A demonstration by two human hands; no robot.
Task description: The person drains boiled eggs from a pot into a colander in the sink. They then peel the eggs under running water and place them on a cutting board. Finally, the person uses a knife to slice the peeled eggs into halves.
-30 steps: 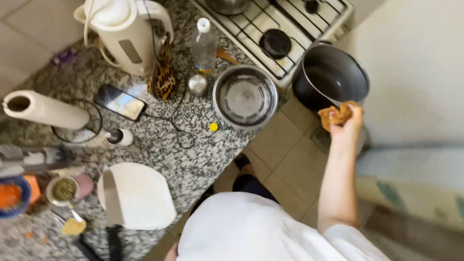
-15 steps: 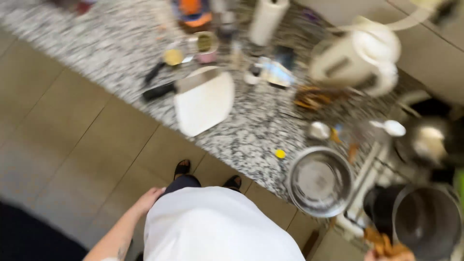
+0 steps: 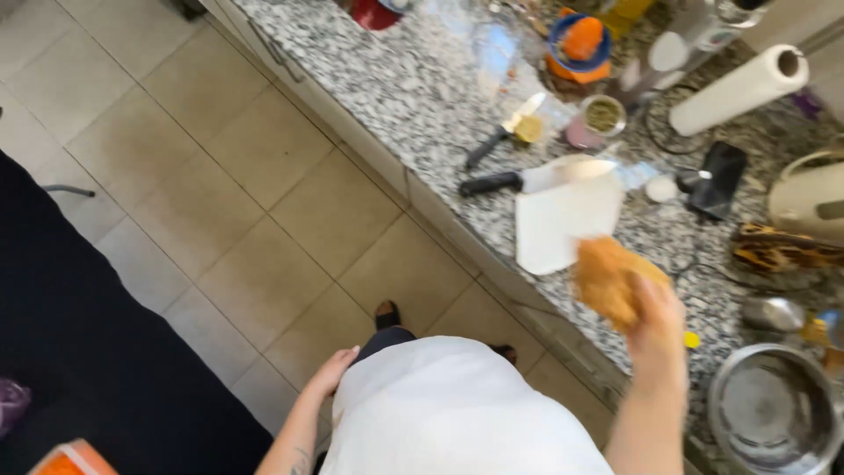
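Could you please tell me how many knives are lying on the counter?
2: a smaller knife beside the yellow piece, and a black-handled knife along the white cutting board. Clutter may hide others.

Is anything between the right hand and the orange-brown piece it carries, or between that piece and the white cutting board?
No. The right hand grips the orange-brown piece directly. The piece hangs at the near corner of the white cutting board, with nothing visible between them.

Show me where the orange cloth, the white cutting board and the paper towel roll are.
orange cloth (image 3: 607, 280), head view, middle of the crumpled wad.
white cutting board (image 3: 563, 220), head view, bare centre.
paper towel roll (image 3: 734, 91), head view, middle of its side.
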